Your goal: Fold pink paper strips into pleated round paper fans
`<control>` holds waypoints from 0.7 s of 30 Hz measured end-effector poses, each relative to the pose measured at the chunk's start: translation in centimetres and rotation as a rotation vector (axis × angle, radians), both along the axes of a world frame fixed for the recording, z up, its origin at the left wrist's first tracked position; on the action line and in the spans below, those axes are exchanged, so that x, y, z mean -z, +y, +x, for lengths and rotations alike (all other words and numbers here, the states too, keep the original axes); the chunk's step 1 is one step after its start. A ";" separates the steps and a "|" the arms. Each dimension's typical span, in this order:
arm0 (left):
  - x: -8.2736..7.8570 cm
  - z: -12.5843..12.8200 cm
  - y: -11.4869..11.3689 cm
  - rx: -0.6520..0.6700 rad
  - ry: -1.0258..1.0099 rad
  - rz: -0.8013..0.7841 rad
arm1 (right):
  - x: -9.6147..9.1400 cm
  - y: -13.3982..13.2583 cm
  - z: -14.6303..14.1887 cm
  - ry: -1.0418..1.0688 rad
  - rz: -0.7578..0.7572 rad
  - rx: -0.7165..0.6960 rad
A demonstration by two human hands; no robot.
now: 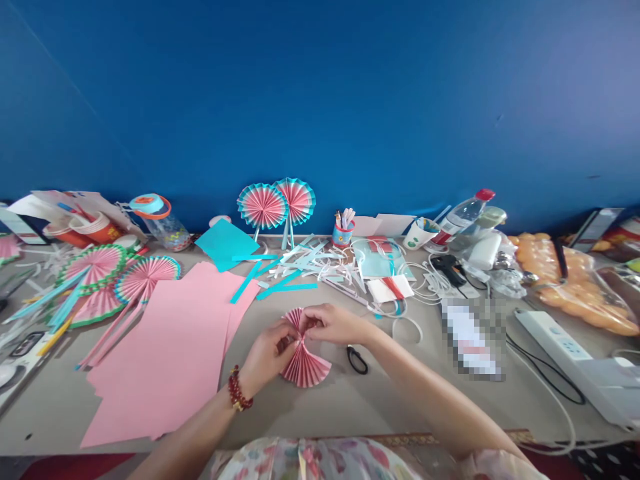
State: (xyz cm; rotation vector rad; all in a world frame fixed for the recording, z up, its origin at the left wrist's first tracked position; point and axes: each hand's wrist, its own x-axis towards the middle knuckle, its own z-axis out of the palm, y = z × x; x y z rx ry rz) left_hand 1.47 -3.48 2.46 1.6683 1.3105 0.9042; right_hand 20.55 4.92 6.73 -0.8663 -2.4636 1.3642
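Note:
A pleated pink paper fan (307, 367) is spread in front of me, gathered at its middle, with folds opening above and below. My left hand (273, 350) pinches it at the gathered centre from the left. From the right, my right hand (333, 325) closes its fingers at the same centre, over the upper folds; a small red bit shows at its fingertips. Just right of the fan lies a pair of scissors with black handles (357, 360), the blades partly hidden below my right hand.
Pink paper sheets (165, 347) cover the left. Finished paper fans (263, 207) stand against the blue wall. Paper strips (305, 263), a pen cup (343, 232) and a paper cup (420, 233) are behind. At right are a glue gun (449, 270), a bottle (463, 217) and a power strip (560, 343).

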 end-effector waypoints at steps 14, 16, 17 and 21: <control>0.1 0.1 0.7 0.126 -0.023 -0.178 | 0.3 -0.4 0.3 -0.084 0.228 -0.040; 0.0 0.2 0.8 0.134 0.003 -0.175 | 0.2 -0.8 0.6 -0.090 0.260 -0.028; 0.0 0.2 0.9 0.138 0.010 -0.180 | 0.0 -1.1 0.8 -0.095 0.274 -0.018; 0.1 0.4 1.2 0.152 0.068 -0.156 | -1.6 -2.2 1.5 -0.133 0.304 0.018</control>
